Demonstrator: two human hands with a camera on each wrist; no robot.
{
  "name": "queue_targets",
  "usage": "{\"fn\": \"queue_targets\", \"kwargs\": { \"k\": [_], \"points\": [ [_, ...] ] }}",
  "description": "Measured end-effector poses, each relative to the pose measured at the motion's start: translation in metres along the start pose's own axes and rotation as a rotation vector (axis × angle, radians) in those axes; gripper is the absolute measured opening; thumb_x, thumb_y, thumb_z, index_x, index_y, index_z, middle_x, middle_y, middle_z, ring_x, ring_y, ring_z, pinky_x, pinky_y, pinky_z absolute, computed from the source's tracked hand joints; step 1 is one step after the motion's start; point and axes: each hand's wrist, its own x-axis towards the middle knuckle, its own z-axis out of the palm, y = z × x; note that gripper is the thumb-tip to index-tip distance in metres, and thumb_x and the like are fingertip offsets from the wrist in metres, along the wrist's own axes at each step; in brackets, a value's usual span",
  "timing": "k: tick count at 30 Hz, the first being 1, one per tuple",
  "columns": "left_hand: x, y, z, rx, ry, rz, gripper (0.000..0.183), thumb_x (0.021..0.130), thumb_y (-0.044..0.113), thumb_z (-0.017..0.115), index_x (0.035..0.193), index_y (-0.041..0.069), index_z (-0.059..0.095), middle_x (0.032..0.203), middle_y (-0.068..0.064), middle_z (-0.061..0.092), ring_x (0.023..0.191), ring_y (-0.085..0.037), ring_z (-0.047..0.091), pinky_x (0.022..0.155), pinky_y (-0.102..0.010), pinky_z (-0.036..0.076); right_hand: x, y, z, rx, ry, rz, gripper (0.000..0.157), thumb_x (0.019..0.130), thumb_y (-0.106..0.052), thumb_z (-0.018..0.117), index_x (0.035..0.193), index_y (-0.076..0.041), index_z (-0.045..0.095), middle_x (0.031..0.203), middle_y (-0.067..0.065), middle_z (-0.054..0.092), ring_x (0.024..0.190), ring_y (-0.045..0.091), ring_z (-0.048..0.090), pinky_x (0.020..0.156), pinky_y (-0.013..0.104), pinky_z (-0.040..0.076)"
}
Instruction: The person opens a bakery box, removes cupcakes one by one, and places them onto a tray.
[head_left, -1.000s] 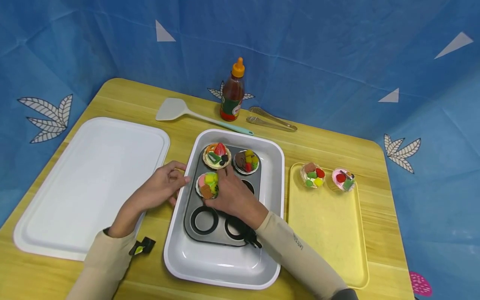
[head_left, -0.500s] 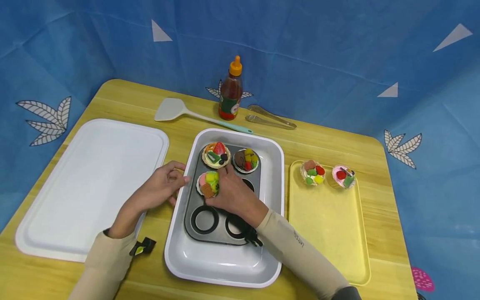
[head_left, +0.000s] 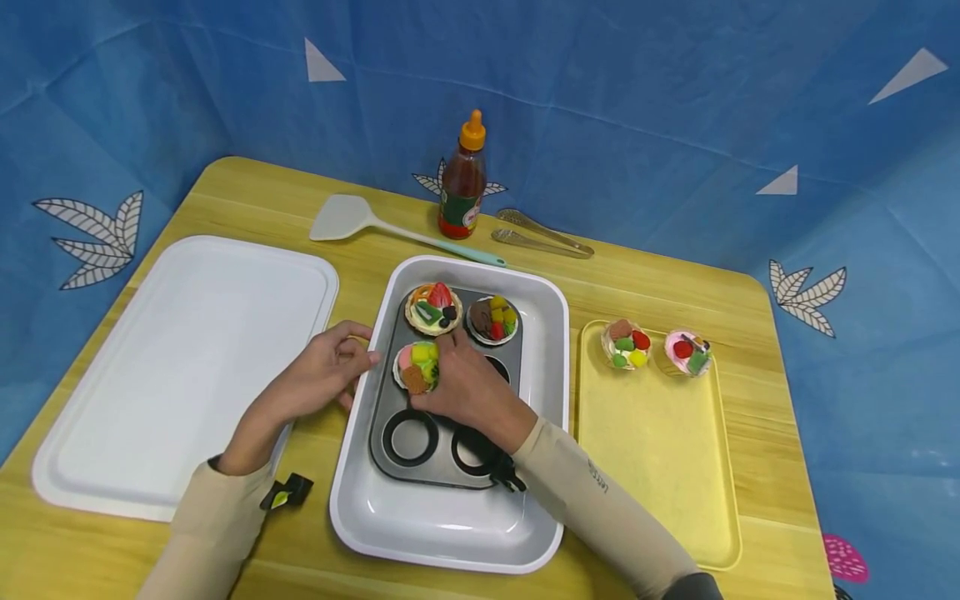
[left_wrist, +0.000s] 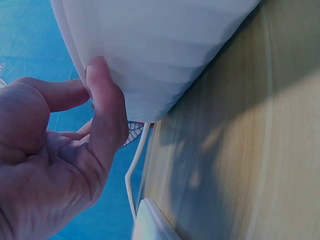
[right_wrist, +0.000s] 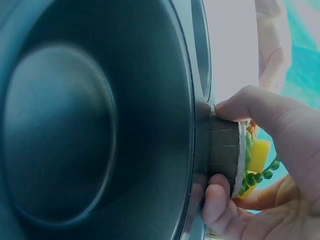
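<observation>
Your hands are both closed: the right hand [head_left: 468, 382] pinches the upright cupcake [head_left: 415, 367] at the muffin tin's [head_left: 444, 478] left-middle cup; the left hand [head_left: 321, 375], farther from it, pinches the basin's [head_left: 450, 563] rim, leftward.

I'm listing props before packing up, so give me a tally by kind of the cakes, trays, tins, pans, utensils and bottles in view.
Cakes: 5
Flat trays: 2
Deep pan: 1
Muffin tin: 1
Spatula: 1
Tongs: 1
Sauce bottle: 1
Total: 12
</observation>
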Motion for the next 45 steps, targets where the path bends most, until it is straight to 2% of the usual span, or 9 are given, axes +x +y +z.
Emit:
{"fn": "queue_targets", "kwargs": {
  "k": [9, 14, 22, 29, 40, 45],
  "points": [
    [0.001, 0.001, 0.000, 0.016, 0.003, -0.006, 0.048, 0.102, 0.019, 0.060, 0.137, -0.007, 0.040, 0.095, -0.023, 0.066, 0.061, -0.028, 0.068, 0.052, -0.043, 0.061, -0.001, 0.000, -0.002, 0.116, 0.075, -0.043, 0.089, 0.076, -0.034, 0.082, 0.145, -0.003, 0.036, 0.125, 0.012, 0.052, 0.104, 0.021, 0.059, 0.097, 0.036, 0.055],
    [0.001, 0.000, 0.000, 0.005, 0.002, -0.008, 0.047, 0.102, 0.018, 0.060, 0.137, -0.007, 0.040, 0.094, -0.023, 0.066, 0.062, -0.029, 0.068, 0.052, -0.043, 0.061, -0.002, 0.000, -0.002, 0.101, 0.071, -0.029, 0.091, 0.076, -0.036, 0.082, 0.147, -0.003, 0.035, 0.127, 0.012, 0.052, 0.105, 0.022, 0.059, 0.098, 0.037, 0.055],
    [0.001, 0.000, 0.001, -0.013, -0.001, -0.015, 0.046, 0.102, 0.016, 0.059, 0.136, -0.007, 0.040, 0.094, -0.024, 0.066, 0.062, -0.030, 0.069, 0.053, -0.043, 0.061, -0.006, -0.004, -0.004, 0.054, 0.053, -0.003, 0.088, 0.077, -0.039, 0.081, 0.144, -0.001, 0.040, 0.127, 0.013, 0.052, 0.101, 0.021, 0.060, 0.094, 0.036, 0.057],
    [0.000, -0.001, -0.001, -0.001, 0.005, -0.011, 0.047, 0.102, 0.018, 0.060, 0.137, -0.007, 0.040, 0.095, -0.023, 0.066, 0.061, -0.029, 0.069, 0.053, -0.042, 0.061, -0.011, -0.007, -0.009, 0.027, 0.057, 0.003, 0.081, 0.077, -0.040, 0.080, 0.137, 0.003, 0.046, 0.117, 0.013, 0.053, 0.089, 0.019, 0.060, 0.082, 0.030, 0.060],
    [0.001, -0.002, -0.001, -0.004, 0.005, -0.004, 0.046, 0.102, 0.017, 0.060, 0.136, -0.006, 0.041, 0.095, -0.024, 0.066, 0.062, -0.029, 0.069, 0.052, -0.042, 0.061, -0.026, -0.008, -0.026, 0.083, 0.064, 0.029, 0.074, 0.076, -0.033, 0.083, 0.132, 0.001, 0.049, 0.110, 0.010, 0.053, 0.090, 0.020, 0.057, 0.080, 0.032, 0.059],
    [-0.001, -0.002, -0.001, -0.025, -0.001, 0.001, 0.046, 0.101, 0.016, 0.060, 0.136, -0.007, 0.040, 0.095, -0.025, 0.065, 0.059, -0.030, 0.068, 0.052, -0.043, 0.061, -0.033, -0.005, -0.036, 0.088, 0.094, 0.024, 0.069, 0.076, -0.032, 0.084, 0.127, 0.002, 0.052, 0.110, 0.011, 0.054, 0.094, 0.021, 0.056, 0.082, 0.033, 0.059]
  ]
}}
